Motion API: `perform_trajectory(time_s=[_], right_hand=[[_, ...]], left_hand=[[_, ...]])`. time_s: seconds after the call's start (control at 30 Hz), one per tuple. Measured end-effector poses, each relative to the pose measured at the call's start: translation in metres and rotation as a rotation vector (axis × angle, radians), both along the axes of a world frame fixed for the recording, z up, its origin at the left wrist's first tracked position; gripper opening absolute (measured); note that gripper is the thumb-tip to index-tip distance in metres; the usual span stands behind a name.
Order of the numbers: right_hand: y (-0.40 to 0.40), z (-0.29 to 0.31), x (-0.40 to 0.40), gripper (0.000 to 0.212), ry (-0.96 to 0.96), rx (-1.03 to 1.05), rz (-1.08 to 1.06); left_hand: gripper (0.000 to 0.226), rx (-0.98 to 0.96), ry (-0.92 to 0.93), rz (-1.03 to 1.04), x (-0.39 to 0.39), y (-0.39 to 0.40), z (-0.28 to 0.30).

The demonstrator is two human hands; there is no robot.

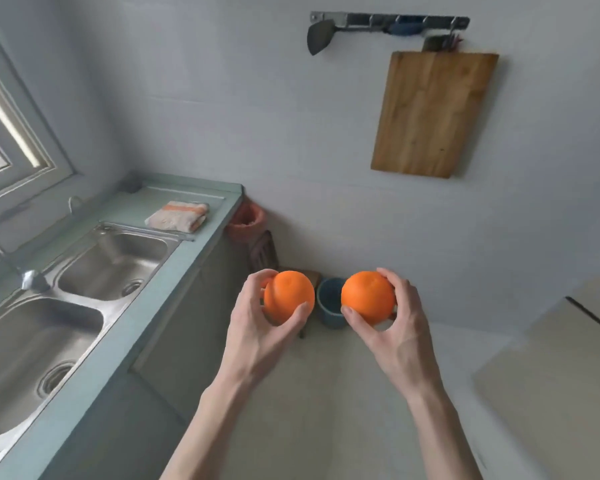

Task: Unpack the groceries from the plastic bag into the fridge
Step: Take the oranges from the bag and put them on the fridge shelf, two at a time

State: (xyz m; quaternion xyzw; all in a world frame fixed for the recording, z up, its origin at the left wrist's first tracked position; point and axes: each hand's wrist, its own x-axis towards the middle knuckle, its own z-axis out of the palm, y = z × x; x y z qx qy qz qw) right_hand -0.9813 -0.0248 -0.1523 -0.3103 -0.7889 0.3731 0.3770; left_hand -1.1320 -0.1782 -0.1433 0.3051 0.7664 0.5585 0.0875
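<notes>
An orange in left hand, another orange in right hand

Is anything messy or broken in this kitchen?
Nothing stands out. The left hand and right hand each hold a whole orange. The towel lies folded by the sink, and the cutting board hangs on the wall.

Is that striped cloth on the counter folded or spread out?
Folded. The striped cloth lies as a compact, layered rectangle on the counter behind the sink, its stacked edges visible at the front.
</notes>
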Motion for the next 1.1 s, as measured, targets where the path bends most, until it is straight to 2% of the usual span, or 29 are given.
perform_trajectory(time_s=[0.13, 0.3, 0.8, 1.1], right_hand=[[0.036, -0.005, 0.029, 0.078, 0.030, -0.052, -0.118], [0.080, -0.005, 0.053, 0.068, 0.068, -0.093, -0.234], [0.250, 0.015, 0.075, 0.071, 0.072, -0.101, -0.575], [0.315, 0.026, 0.119, 0.074, 0.049, -0.045, -0.784]], left_hand=[[0.053, -0.003, 0.025, -0.127, 0.012, 0.056, 0.003], [0.055, -0.007, 0.041, -0.259, 0.021, 0.127, 0.001], [0.057, 0.057, 0.040, -0.642, 0.017, 0.369, 0.012], [0.058, 0.121, 0.014, -0.879, 0.049, 0.496, 0.017]])
